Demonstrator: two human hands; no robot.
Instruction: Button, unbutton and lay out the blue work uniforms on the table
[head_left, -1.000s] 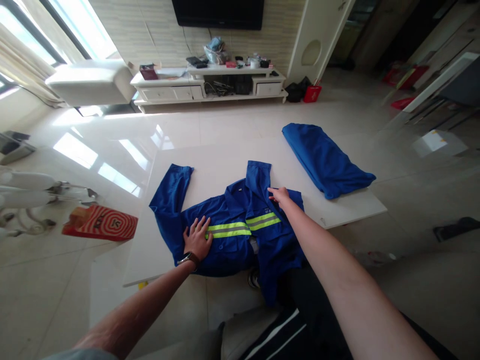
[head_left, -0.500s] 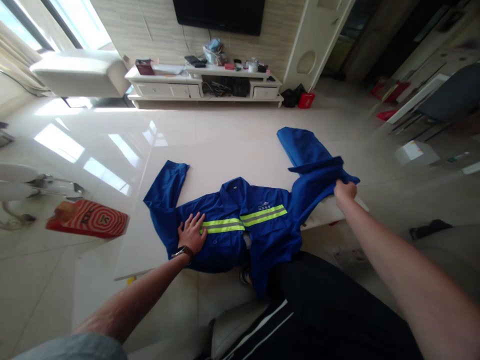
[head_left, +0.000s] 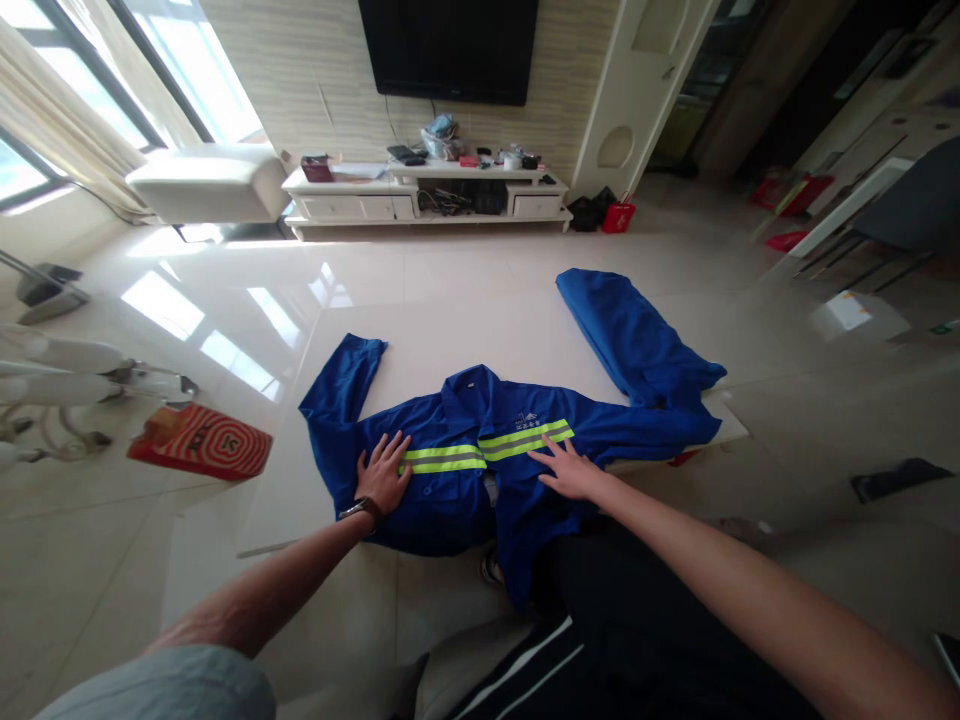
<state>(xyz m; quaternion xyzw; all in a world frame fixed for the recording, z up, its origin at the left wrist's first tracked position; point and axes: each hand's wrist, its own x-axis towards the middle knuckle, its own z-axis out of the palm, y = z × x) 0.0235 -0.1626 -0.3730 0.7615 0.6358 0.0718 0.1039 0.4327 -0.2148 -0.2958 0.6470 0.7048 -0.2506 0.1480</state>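
Observation:
A blue work jacket (head_left: pixel 450 515) with a yellow-green and grey reflective band lies front up on a white table (head_left: pixel 487 325), its lower part hanging over the near edge. My left hand (head_left: pixel 384 475), a watch on its wrist, rests flat with fingers spread on the chest beside the band's left end. My right hand (head_left: pixel 566 468) is open over the other chest panel, fingertips at the band below the small white print. The left-side sleeve bends up and inward. Beyond the right-side sleeve lies a folded blue cloth (head_left: pixel 622 325), touching it.
A red-striped paper bag (head_left: pixel 206 442) stands left of the table. Across the floor are a white TV cabinet (head_left: pixel 337 207) with clutter on it and a padded bench (head_left: pixel 206 185). A white box (head_left: pixel 859 315) and a dark chair (head_left: pixel 915 205) are at the right.
My right hand has let go of the right-side sleeve and moved left onto the chest. That sleeve now lies flatter, stretched out to the right. My left hand stays in place; the view has tilted up slightly.

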